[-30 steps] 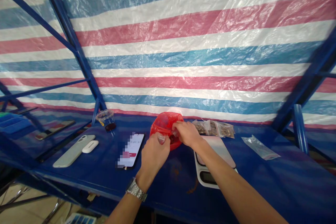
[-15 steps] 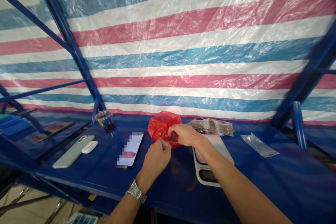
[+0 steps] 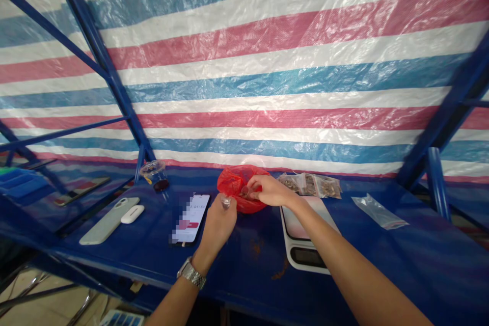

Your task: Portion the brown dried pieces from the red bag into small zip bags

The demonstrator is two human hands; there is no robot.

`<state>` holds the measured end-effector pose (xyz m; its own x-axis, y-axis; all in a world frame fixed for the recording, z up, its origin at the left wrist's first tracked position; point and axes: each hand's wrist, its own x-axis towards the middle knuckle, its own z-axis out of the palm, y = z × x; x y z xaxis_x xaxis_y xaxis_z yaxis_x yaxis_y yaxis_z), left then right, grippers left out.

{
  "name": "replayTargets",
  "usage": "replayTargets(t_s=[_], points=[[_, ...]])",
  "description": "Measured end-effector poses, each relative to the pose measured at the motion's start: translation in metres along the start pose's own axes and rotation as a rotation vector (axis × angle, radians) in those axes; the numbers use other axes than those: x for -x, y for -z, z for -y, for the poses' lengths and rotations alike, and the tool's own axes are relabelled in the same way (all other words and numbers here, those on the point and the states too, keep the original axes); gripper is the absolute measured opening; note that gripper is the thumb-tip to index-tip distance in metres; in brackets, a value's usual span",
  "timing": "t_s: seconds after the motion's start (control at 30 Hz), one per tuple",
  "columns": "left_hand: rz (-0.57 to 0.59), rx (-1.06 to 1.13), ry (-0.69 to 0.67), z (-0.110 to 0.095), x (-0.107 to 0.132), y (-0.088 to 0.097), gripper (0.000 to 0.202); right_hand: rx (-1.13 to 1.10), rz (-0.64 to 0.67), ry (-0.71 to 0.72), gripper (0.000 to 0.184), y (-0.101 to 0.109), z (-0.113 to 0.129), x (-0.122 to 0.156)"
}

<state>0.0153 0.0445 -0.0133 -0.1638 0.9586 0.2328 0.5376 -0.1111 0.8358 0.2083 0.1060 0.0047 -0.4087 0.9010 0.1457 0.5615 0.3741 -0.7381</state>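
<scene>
Head view, lower centre: red plastic bag (image 3: 232, 180) seems limp, best rim-held; clear plastic (image 3: 226, 202) is pinched by left hand (image 3: 220, 222); right hand's (image 3: 272, 191) hold unclear.

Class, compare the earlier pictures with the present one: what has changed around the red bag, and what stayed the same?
The left hand has moved left, away from the right hand, still pinching clear plastic. The red plastic bag's rim has changed shape. No new grasp or release is clear. The right hand stayed at the bag's mouth; the kitchen scale, filled zip bags and earbud case stayed put.
</scene>
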Motion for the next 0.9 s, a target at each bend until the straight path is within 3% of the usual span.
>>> replayTargets(t_s=[0.17,0.3,0.57,0.77,0.9], points=[[-0.016,-0.098,-0.064,-0.013,0.006,0.008,0.013,-0.127,-0.038,0.081,0.022,0.013,0.002,0.001],[0.042,-0.023,-0.095,-0.009,0.005,0.004,0.018,-0.183,-0.015,0.158,0.019,0.025,0.025,0.009],[0.05,0.035,-0.08,0.003,0.0,-0.006,0.025,0.162,-0.002,0.298,0.024,0.021,0.08,0.022],[0.03,0.071,-0.09,0.004,-0.001,-0.01,0.025,0.304,-0.047,0.393,0.028,0.016,0.088,0.023],[-0.006,0.137,-0.093,0.003,-0.001,-0.01,0.029,0.306,-0.121,0.373,0.027,0.018,0.084,0.021]])
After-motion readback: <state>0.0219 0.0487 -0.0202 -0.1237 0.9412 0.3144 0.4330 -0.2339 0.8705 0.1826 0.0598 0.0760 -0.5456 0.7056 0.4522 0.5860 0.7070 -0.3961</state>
